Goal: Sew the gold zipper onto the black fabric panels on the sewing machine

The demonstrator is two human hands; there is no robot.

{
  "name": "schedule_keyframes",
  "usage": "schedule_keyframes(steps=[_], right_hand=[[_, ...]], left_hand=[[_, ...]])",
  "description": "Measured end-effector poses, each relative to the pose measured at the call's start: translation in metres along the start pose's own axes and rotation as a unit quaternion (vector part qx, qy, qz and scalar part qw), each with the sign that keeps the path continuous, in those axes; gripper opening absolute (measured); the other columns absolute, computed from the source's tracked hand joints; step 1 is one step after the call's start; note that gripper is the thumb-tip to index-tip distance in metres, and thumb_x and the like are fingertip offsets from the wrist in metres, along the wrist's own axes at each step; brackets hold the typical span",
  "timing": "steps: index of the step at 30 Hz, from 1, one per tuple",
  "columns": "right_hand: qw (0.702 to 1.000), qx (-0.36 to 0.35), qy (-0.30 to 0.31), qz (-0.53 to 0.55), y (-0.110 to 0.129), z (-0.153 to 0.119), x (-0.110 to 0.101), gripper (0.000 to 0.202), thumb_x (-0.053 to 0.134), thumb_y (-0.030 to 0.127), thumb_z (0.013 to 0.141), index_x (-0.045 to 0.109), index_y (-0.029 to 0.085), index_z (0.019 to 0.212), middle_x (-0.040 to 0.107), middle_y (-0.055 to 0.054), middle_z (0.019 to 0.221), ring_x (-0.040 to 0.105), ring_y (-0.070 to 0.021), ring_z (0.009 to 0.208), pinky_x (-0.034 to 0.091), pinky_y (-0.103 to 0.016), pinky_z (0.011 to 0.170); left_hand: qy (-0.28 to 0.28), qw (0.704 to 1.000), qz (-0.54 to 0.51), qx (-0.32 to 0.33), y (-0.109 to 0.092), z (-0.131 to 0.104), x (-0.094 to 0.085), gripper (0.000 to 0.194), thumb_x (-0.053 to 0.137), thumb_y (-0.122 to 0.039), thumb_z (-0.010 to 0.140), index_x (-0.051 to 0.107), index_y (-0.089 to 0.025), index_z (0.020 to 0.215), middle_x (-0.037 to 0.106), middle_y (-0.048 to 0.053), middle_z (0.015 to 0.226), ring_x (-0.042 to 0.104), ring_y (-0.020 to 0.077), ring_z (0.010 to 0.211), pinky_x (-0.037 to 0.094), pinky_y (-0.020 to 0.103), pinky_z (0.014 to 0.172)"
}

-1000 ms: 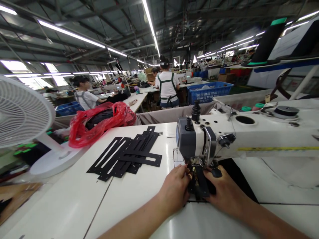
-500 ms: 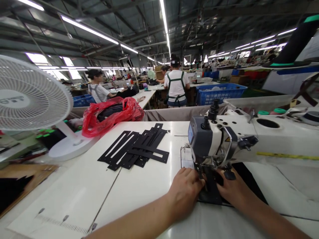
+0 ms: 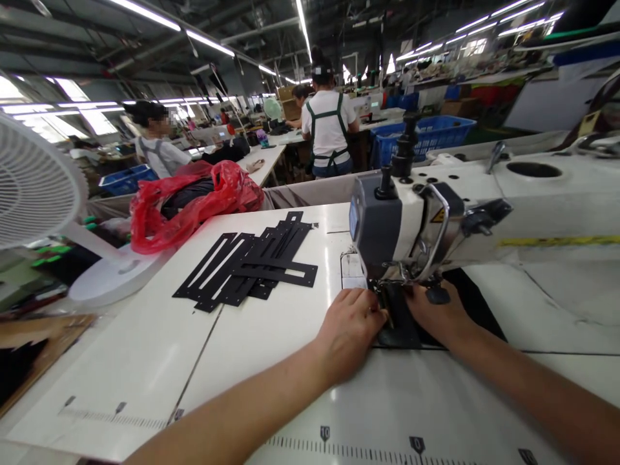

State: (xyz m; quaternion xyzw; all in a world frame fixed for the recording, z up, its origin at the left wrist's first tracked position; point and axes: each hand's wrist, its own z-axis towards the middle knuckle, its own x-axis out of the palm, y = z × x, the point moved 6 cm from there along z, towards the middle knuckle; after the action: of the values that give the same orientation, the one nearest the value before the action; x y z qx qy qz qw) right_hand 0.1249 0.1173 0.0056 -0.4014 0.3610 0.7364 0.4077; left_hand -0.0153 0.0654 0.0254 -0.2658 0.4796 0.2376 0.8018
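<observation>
My left hand (image 3: 349,330) is closed at the left edge of a black flat piece (image 3: 404,326), its curled fingers close to the needle area of the sewing machine (image 3: 380,223). On the right side of that piece rests my right hand (image 3: 443,316); the machine head and a dark knob hide most of its fingers. The black piece lies under the machine head, and more black material (image 3: 477,303) spreads out behind my right wrist. To the left on the white table (image 3: 271,342) is a loose pile of black slotted strips (image 3: 261,261).
A red plastic bag (image 3: 203,200) with dark material sits at the table's far left, beside a white fan (image 3: 33,184). Beyond the table, a person in a green-strapped apron (image 3: 329,126) stands near a blue crate (image 3: 421,137). Another person (image 3: 157,145) sits farther left.
My view has tilted down and shifted slightly, so the ruler marks at the table's front edge now show. Both hands stay at the black piece beside the needle area.
</observation>
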Motion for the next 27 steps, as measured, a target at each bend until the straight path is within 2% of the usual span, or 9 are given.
schedule_keyframes(steps=[3, 6, 9, 14, 19, 23, 27], right_hand=[[0.999, -0.033, -0.017, 0.021, 0.013, -0.021, -0.018, 0.023, 0.043, 0.020, 0.085, 0.065, 0.016, 0.082, 0.067, -0.011, 0.085, 0.063, -0.0233, 0.082, 0.051, -0.034, 0.073], [0.989, -0.134, -0.030, 0.059, 0.033, -0.052, -0.034, 0.028, 0.041, 0.015, 0.085, 0.064, 0.016, 0.101, 0.063, -0.012, 0.109, 0.057, -0.0232, 0.105, 0.049, -0.039, 0.089], [0.980, -0.184, -0.039, 0.068, 0.042, -0.067, -0.041, 0.034, 0.039, 0.009, 0.085, 0.062, 0.016, 0.109, 0.063, -0.011, 0.112, 0.056, -0.0203, 0.109, 0.049, -0.036, 0.091], [0.979, -0.183, -0.043, 0.074, 0.042, -0.060, -0.042, 0.036, 0.036, 0.006, 0.084, 0.064, 0.015, 0.106, 0.065, -0.011, 0.108, 0.058, -0.0196, 0.106, 0.050, -0.035, 0.091], [0.983, -0.166, -0.030, 0.074, 0.035, -0.055, -0.032, 0.032, 0.038, 0.006, 0.083, 0.066, 0.013, 0.095, 0.065, -0.013, 0.106, 0.060, -0.0215, 0.103, 0.050, -0.037, 0.090], [0.983, -0.162, -0.027, 0.086, 0.031, -0.049, -0.030, 0.031, 0.037, 0.005, 0.081, 0.066, 0.012, 0.089, 0.066, -0.013, 0.100, 0.061, -0.0217, 0.100, 0.051, -0.036, 0.088], [0.980, -0.156, -0.024, 0.119, 0.031, -0.040, -0.033, 0.033, 0.036, 0.005, 0.082, 0.065, 0.015, 0.095, 0.066, -0.012, 0.102, 0.060, -0.0200, 0.101, 0.050, -0.033, 0.088]], left_hand=[[-0.022, 1.000, -0.007, -0.001, -0.005, -0.008, -0.004, 0.024, 0.046, -0.014, 0.088, 0.058, -0.014, 0.109, 0.058, 0.012, 0.109, 0.055, 0.0224, 0.101, 0.050, 0.039, 0.085], [-0.041, 0.998, -0.013, 0.038, -0.015, -0.014, -0.007, 0.024, 0.041, -0.013, 0.090, 0.058, -0.010, 0.106, 0.063, 0.012, 0.107, 0.060, 0.0182, 0.099, 0.051, 0.034, 0.089], [-0.048, 0.996, 0.021, 0.070, -0.023, -0.015, -0.008, 0.024, 0.039, -0.012, 0.090, 0.060, -0.008, 0.100, 0.066, 0.012, 0.102, 0.062, 0.0176, 0.096, 0.052, 0.033, 0.089], [-0.069, 0.993, 0.055, 0.083, -0.026, -0.009, -0.009, 0.025, 0.037, -0.009, 0.091, 0.062, -0.008, 0.092, 0.067, 0.012, 0.095, 0.064, 0.0186, 0.090, 0.055, 0.034, 0.084], [-0.092, 0.989, 0.073, 0.087, -0.022, -0.004, -0.009, 0.026, 0.037, -0.010, 0.092, 0.062, -0.010, 0.086, 0.067, 0.010, 0.089, 0.065, 0.0185, 0.082, 0.057, 0.033, 0.076], [-0.089, 0.990, 0.060, 0.086, -0.016, 0.001, -0.009, 0.023, 0.039, -0.010, 0.092, 0.062, -0.009, 0.087, 0.066, 0.009, 0.085, 0.064, 0.0193, 0.081, 0.057, 0.033, 0.073], [-0.074, 0.993, 0.057, 0.073, -0.009, 0.007, -0.006, 0.025, 0.039, -0.010, 0.092, 0.061, -0.009, 0.082, 0.063, 0.009, 0.079, 0.063, 0.0191, 0.074, 0.056, 0.033, 0.068]])
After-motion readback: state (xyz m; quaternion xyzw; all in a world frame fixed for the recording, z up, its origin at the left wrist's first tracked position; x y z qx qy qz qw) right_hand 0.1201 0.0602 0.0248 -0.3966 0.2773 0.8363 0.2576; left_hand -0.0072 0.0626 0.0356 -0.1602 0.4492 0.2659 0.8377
